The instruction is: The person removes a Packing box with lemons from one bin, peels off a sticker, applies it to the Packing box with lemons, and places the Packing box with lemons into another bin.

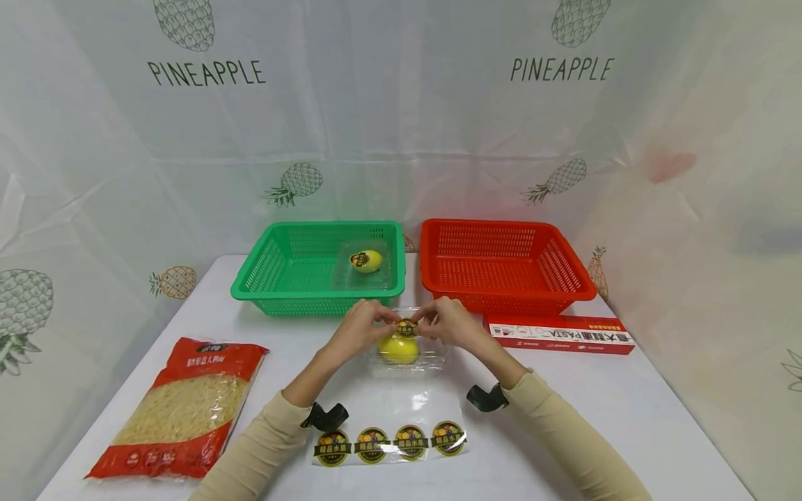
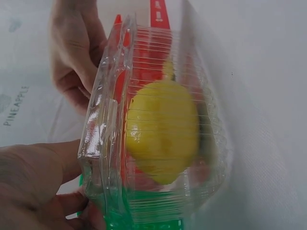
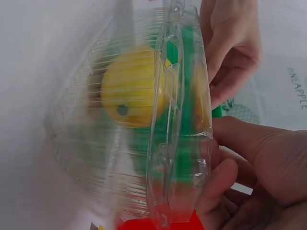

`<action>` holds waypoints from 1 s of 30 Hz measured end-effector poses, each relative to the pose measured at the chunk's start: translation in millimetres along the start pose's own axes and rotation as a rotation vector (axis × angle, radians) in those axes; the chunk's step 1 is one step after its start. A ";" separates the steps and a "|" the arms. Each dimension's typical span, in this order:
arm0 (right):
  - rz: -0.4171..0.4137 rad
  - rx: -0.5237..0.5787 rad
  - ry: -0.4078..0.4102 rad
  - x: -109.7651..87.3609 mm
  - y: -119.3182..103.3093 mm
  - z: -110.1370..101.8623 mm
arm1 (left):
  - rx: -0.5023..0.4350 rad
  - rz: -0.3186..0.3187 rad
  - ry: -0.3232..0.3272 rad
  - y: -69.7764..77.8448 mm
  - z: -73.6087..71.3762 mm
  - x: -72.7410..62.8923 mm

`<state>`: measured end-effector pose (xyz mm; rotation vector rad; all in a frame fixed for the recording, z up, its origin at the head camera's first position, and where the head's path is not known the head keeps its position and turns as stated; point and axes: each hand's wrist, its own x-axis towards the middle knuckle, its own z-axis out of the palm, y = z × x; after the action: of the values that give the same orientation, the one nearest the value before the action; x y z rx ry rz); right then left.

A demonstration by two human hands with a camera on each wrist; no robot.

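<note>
A clear plastic clamshell box (image 1: 432,358) stands on the table with a yellow lemon (image 1: 399,350) inside, seen through its ribbed wall in both wrist views. A round black-and-gold sticker (image 1: 406,328) lies at the top of the lid, above the lemon. My left hand (image 1: 363,327) pinches the sticker's left edge with thumb and finger. From the other side, my right hand (image 1: 452,323) pinches its right edge. In the left wrist view, the left hand (image 2: 38,182) is against the lid; the fingertips are partly hidden. Against the lid too is the right hand (image 3: 259,167).
A green basket (image 1: 316,304) behind holds another boxed lemon (image 1: 370,261) with a sticker. Beside it is a red basket (image 1: 507,300), with a red pasta box (image 1: 564,334) in front. A pasta bag (image 1: 182,410) lies left. Several stickers (image 1: 411,442) sit on a clear sheet in front.
</note>
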<state>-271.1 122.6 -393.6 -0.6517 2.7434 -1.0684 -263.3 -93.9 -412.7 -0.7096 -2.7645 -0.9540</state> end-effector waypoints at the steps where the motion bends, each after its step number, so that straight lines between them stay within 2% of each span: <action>1: 0.006 -0.010 0.006 -0.6 -0.1 -0.4 | 0.005 -0.002 0.004 0.2 0.2 -0.9; 7: 0.041 -0.102 0.059 -3.4 -0.6 -2.6 | 0.096 0.025 0.058 4.3 -0.7 -5.6; 12: 0.092 -0.122 0.048 -2.4 1.5 -2.3 | 0.135 0.013 0.075 6.0 -1.9 -7.4; 22: 0.114 -0.157 0.028 1.3 2.2 2.9 | 0.116 -0.083 -0.011 1.2 -0.4 -6.5; 26: 0.104 -0.189 0.037 3.2 1.7 3.6 | 0.116 -0.081 -0.031 0.1 0.6 -3.5; 30: 0.092 -0.181 0.035 3.9 4.0 1.1 | 0.101 -0.062 -0.024 -2.1 1.7 -1.6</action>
<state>-275.7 122.9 -396.9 -0.5271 2.8924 -0.8270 -262.9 -94.9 -415.6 -0.6283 -2.8474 -0.8149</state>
